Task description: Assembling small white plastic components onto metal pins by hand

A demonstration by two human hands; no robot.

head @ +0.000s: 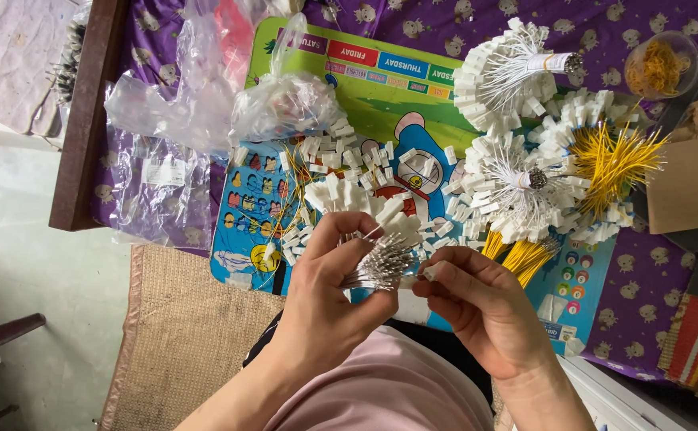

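wires [377, 267] in left hand [329, 299] (bundled)

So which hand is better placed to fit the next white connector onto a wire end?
Probably the right hand: it pinches a small white connector beside the metal tips, while the left hand is fully occupied gripping the wire bundle.

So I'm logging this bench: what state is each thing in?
left hand: closed on wire bundle
right hand: pinching a white connector
clear bags: crumpled, one knotted
white-wire bundles: tied, fanned out
yellow-wire bundle: fanned out
plastic cup: upright, holding orange bands
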